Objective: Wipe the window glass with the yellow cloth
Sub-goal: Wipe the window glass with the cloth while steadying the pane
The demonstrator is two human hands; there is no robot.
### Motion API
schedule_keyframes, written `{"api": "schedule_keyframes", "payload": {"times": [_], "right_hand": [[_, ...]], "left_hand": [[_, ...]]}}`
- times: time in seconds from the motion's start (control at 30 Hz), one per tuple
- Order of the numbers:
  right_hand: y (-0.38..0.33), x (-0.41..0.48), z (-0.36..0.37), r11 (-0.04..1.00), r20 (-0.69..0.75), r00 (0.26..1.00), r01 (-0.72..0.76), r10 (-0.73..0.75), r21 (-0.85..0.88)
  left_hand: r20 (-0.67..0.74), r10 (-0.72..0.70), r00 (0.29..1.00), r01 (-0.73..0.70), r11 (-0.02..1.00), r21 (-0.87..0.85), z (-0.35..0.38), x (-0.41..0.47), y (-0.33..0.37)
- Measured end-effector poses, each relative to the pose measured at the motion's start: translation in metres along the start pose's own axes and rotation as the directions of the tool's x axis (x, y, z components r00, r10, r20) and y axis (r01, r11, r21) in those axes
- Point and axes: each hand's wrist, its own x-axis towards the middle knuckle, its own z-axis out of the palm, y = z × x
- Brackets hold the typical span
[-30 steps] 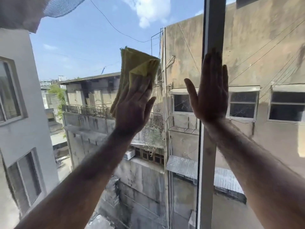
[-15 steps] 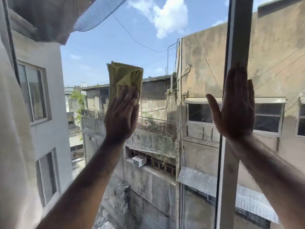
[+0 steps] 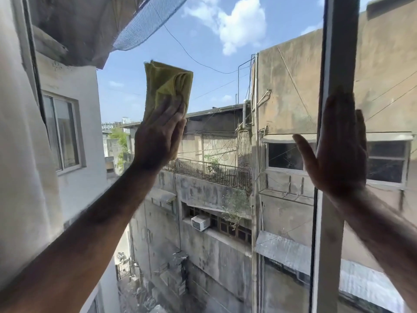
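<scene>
The folded yellow cloth (image 3: 167, 86) lies flat against the window glass (image 3: 216, 136), upper left of centre. My left hand (image 3: 159, 136) presses on the cloth's lower half, fingers together and pointing up; the cloth's top half sticks out above the fingertips. My right hand (image 3: 336, 150) rests flat and spread on the grey vertical window frame (image 3: 331, 233) and the glass beside it, thumb out to the left, holding nothing.
A white curtain (image 3: 20, 166) hangs along the left edge of the window. Beyond the glass are weathered concrete buildings, a railed balcony, an air conditioner and blue sky. A second pane lies to the right of the frame.
My left hand has slid the cloth leftward across the glass, away from the frame. My view has turned left, bringing the curtain in. My right hand stays on the frame.
</scene>
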Motion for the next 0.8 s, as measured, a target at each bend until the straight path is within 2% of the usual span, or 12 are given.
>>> {"api": "schedule_keyframes", "payload": {"times": [0.13, 0.27, 0.4, 0.53, 0.67, 0.8], "right_hand": [[-0.002, 0.002, 0.0, 1.0, 0.008, 1.0, -0.004, 0.004, 0.017], [-0.002, 0.001, 0.001, 1.0, 0.021, 1.0, -0.007, 0.007, 0.011], [0.0, 0.001, 0.002, 1.0, 0.023, 1.0, -0.003, 0.003, 0.011], [0.001, 0.0, 0.003, 1.0, 0.004, 1.0, -0.001, 0.001, 0.014], [0.0, 0.001, 0.001, 1.0, 0.02, 1.0, -0.008, 0.007, 0.025], [-0.003, 0.001, 0.0, 1.0, 0.032, 0.999, -0.01, 0.009, 0.029]], "left_hand": [[0.081, 0.024, 0.996, -0.023, 1.0, -0.005, -0.013, -0.064, 0.001], [0.098, 0.053, 0.994, -0.057, 0.997, 0.047, -0.015, -0.035, -0.006], [0.015, -0.093, 0.996, 0.091, 0.991, 0.101, 0.0, 0.041, -0.002], [0.006, -0.18, 0.984, 0.178, 0.979, 0.096, 0.005, 0.018, 0.014], [0.073, -0.133, 0.988, 0.128, 0.989, 0.075, -0.008, -0.053, 0.026], [0.073, -0.072, 0.995, 0.064, 0.992, 0.109, -0.012, -0.028, 0.013]]}}
